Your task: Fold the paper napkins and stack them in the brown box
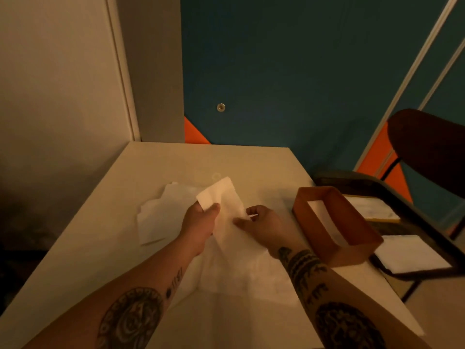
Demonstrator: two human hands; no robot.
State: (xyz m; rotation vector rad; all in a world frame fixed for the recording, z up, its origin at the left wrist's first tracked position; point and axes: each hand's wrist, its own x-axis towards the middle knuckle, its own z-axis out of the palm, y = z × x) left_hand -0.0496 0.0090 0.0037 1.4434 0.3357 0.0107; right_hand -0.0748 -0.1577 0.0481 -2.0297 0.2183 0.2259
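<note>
A white paper napkin [221,197] is lifted above the middle of the table, partly folded. My left hand [198,222] pinches its upper left corner between thumb and fingers. Its right edge is gripped by my right hand [261,222]. More loose napkins [161,212] lie flat to the left, and another sheet [246,273] is spread under my wrists. The brown box [352,222] stands open at the table's right edge, with a folded white napkin [319,210] inside it.
The white table [226,157] ends at a teal wall behind and a pale wall on the left. A dark chair [427,147] stands to the right, with papers [412,253] on its seat beside the box.
</note>
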